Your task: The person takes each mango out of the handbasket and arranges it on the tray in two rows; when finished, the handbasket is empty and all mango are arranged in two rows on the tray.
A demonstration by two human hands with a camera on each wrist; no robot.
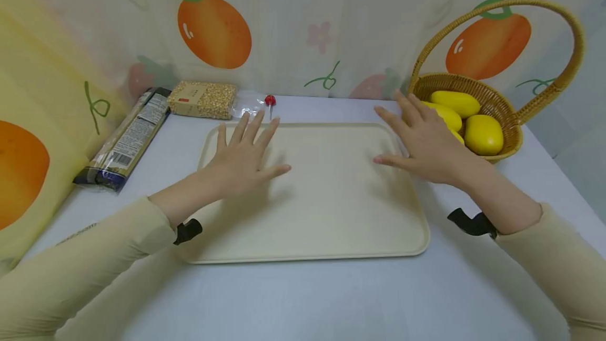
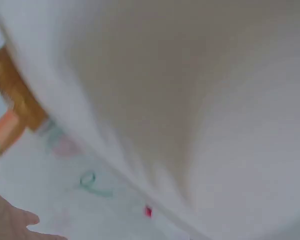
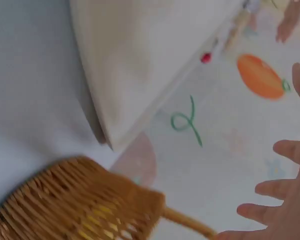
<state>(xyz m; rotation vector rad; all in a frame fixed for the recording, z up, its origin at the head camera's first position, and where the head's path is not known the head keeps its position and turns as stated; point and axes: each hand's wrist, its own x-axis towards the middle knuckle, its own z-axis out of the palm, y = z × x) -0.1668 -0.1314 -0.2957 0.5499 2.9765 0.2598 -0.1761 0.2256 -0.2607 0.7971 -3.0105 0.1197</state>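
Both hands hover over a cream rectangular tray [image 1: 326,214], fingers spread and nothing held. The left hand [image 1: 241,164] is above the tray's left half, its shadow falling on the surface. Over the tray's right edge is the right hand [image 1: 426,141], close to a wicker basket [image 1: 513,133] and partly covering it in the head view. Inside the basket lie several yellow fruits, among them a rounded one [image 1: 484,134] and a longer one [image 1: 455,103]. In the right wrist view, the spread right hand [image 3: 285,195] shows at the right edge, with the basket [image 3: 80,195] below left.
Behind the tray stand a clear-wrapped pack of pale kernels [image 1: 203,100] and a red lollipop [image 1: 270,101]. A long dark-ended packet [image 1: 130,138] lies at the left. A fruit-print curtain [image 1: 284,30] hangs behind the white table [image 1: 303,299]. The basket's tall handle [image 1: 575,51] arches upward.
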